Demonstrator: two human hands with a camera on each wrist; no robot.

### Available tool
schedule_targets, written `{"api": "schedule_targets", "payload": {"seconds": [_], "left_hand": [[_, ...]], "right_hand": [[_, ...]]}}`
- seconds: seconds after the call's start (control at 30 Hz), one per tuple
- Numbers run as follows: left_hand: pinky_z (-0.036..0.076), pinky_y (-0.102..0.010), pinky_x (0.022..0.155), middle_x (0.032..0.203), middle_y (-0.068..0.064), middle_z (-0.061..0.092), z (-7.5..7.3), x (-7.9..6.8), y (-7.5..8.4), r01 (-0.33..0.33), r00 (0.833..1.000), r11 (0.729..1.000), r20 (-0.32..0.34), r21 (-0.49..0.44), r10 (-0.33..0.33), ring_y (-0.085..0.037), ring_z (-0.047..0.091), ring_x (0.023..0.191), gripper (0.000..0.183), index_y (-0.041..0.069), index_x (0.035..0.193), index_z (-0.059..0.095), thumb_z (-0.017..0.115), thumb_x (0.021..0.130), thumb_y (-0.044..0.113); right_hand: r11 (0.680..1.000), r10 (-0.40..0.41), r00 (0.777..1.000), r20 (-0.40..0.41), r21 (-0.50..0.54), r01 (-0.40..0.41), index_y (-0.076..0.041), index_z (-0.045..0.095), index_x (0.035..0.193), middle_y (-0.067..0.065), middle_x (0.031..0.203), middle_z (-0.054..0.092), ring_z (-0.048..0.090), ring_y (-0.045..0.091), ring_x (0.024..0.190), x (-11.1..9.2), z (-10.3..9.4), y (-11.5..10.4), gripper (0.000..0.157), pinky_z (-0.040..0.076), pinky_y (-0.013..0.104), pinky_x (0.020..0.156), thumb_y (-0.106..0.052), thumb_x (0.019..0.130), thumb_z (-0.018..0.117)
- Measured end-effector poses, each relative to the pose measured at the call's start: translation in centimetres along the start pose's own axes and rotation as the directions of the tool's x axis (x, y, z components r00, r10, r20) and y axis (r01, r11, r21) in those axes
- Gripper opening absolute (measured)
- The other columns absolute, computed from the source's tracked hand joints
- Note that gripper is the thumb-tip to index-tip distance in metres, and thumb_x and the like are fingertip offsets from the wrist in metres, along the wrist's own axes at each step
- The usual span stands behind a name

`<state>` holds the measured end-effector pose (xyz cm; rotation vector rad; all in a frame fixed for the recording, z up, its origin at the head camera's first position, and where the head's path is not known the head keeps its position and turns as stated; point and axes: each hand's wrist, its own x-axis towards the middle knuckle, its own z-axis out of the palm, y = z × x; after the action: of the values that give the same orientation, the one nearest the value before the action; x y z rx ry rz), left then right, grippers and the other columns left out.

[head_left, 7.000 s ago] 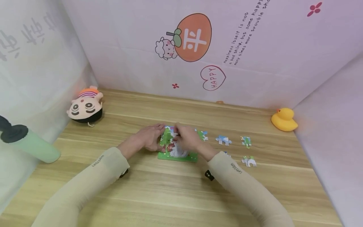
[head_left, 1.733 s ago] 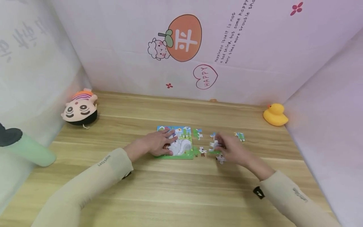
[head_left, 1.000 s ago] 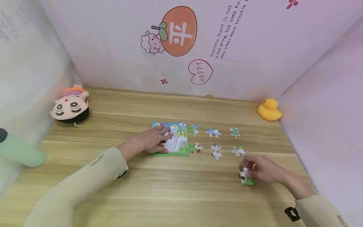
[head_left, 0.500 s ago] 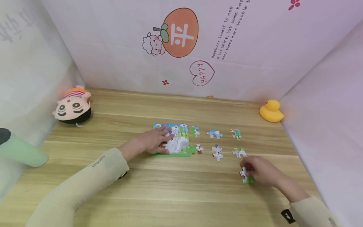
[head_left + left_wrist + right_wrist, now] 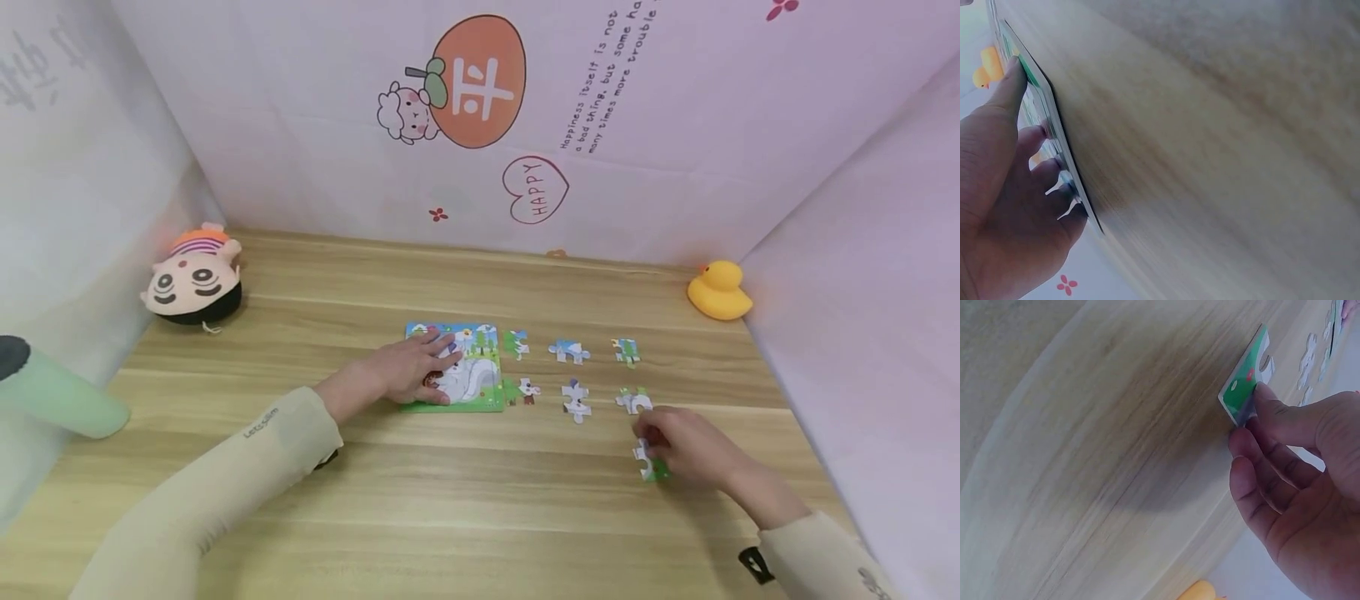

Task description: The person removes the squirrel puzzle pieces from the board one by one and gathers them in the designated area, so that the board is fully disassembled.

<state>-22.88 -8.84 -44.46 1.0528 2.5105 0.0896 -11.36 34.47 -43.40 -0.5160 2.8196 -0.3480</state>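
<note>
A rectangular jigsaw puzzle [image 5: 483,383] with a white squirrel-like animal lies in the middle of the table. My left hand [image 5: 412,368] rests on its left part with fingers spread, hiding some of the picture; the left wrist view shows the thumb and fingertips on the board [image 5: 1065,134]. At the front right, my right hand [image 5: 693,446] pinches a puzzle piece [image 5: 645,460] between thumb and fingers. In the right wrist view this green-and-white piece [image 5: 1244,382] is tilted, close over the wood. Just behind that hand lies another puzzle piece [image 5: 637,402].
Several loose pieces lie in two rows right of the board, among them a blue piece [image 5: 568,352] and a grey piece [image 5: 576,402]. A plush doll [image 5: 197,279] sits back left, a green bottle [image 5: 71,400] at the left edge, a yellow rubber duck [image 5: 718,290] back right.
From over the board, my right hand has moved right, carrying the piece past the loose ones to the front right, and has lowered it slightly. My left hand has stayed on the board, fingers now spread.
</note>
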Motion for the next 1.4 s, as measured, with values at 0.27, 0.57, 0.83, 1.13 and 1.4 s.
{"api": "schedule_targets", "payload": {"seconds": [0.27,0.57,0.83,1.13,1.4], "left_hand": [[0.017,-0.053,0.136,0.177,-0.012,0.008,-0.4,-0.1,-0.2,0.018,1.000,1.000,0.013,0.013,-0.019,-0.038,0.008,0.165,0.085,0.018,0.167,0.022,0.055,0.101,0.061],[0.020,-0.055,0.134,0.178,-0.011,0.008,-0.8,-0.1,-0.3,0.022,0.999,1.000,0.042,0.011,-0.023,-0.037,0.008,0.165,0.083,0.020,0.167,0.022,0.054,0.102,0.060],[0.019,-0.055,0.135,0.178,-0.011,0.008,-0.9,-0.3,-0.5,0.009,0.999,1.000,0.039,-0.024,-0.008,-0.036,0.007,0.165,0.082,0.019,0.167,0.022,0.055,0.103,0.058],[0.023,-0.053,0.134,0.176,-0.012,0.017,-0.9,-0.5,-1.1,0.009,0.998,0.988,-0.056,-0.155,-0.018,-0.034,0.017,0.164,0.084,0.013,0.167,0.023,0.060,0.102,0.051],[0.016,-0.053,0.135,0.176,-0.014,0.012,-1.1,-1.4,-1.7,0.048,0.997,0.986,-0.058,-0.162,-0.058,-0.035,0.012,0.165,0.089,0.006,0.165,0.024,0.069,0.098,0.046]], "right_hand": [[0.999,0.028,0.999,0.017,0.023,-0.028,-0.014,0.070,0.095,-0.008,0.085,0.067,0.058,0.005,0.079,0.5,-0.2,-0.3,0.020,0.052,0.024,0.067,0.001,0.085,0.079],[0.999,-0.026,0.995,-0.101,0.022,0.028,-0.009,0.069,0.098,-0.004,0.080,0.067,0.053,0.003,0.069,2.8,-2.3,-2.3,0.004,0.046,0.021,0.058,-0.012,0.098,0.069],[0.986,-0.166,0.977,-0.132,0.014,0.169,-0.005,0.070,0.110,0.001,0.093,0.074,0.065,0.008,0.080,7.8,-3.1,-8.9,0.015,0.056,0.024,0.068,-0.016,0.103,0.064],[0.951,-0.308,0.944,-0.121,-0.053,0.304,0.001,0.068,0.131,0.014,0.124,0.072,0.070,0.027,0.112,12.4,-0.4,-15.2,0.038,0.061,0.043,0.097,-0.023,0.102,0.067],[0.944,-0.318,0.947,-0.053,-0.116,0.310,0.001,0.059,0.144,0.017,0.142,0.062,0.059,0.033,0.132,15.0,1.7,-17.8,0.058,0.050,0.050,0.117,-0.036,0.101,0.069]]}}
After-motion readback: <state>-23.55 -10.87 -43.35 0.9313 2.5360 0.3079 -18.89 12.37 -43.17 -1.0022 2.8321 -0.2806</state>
